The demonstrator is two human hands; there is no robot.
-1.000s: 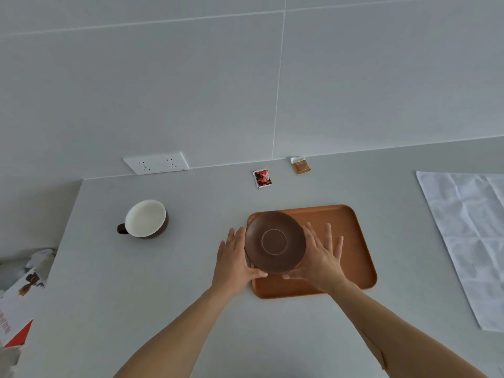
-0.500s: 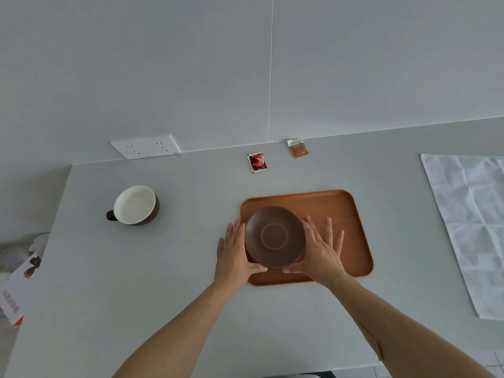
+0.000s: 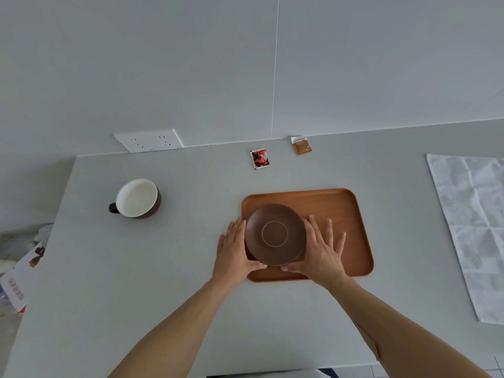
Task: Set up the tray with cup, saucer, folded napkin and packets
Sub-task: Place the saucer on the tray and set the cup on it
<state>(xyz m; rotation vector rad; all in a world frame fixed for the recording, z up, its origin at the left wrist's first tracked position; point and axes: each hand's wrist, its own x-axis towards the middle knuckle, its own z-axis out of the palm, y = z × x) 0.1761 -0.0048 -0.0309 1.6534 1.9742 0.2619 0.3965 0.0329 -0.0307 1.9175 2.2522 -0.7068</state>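
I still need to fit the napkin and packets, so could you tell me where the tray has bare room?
The tray is bare right of the saucer, out to its right rim, beyond the right hand. Its left half is crowded by the saucer and both hands.

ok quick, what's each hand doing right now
Left hand: holding the left edge of the brown saucer, over the tray.
Right hand: holding the saucer's right edge, fingers spread.
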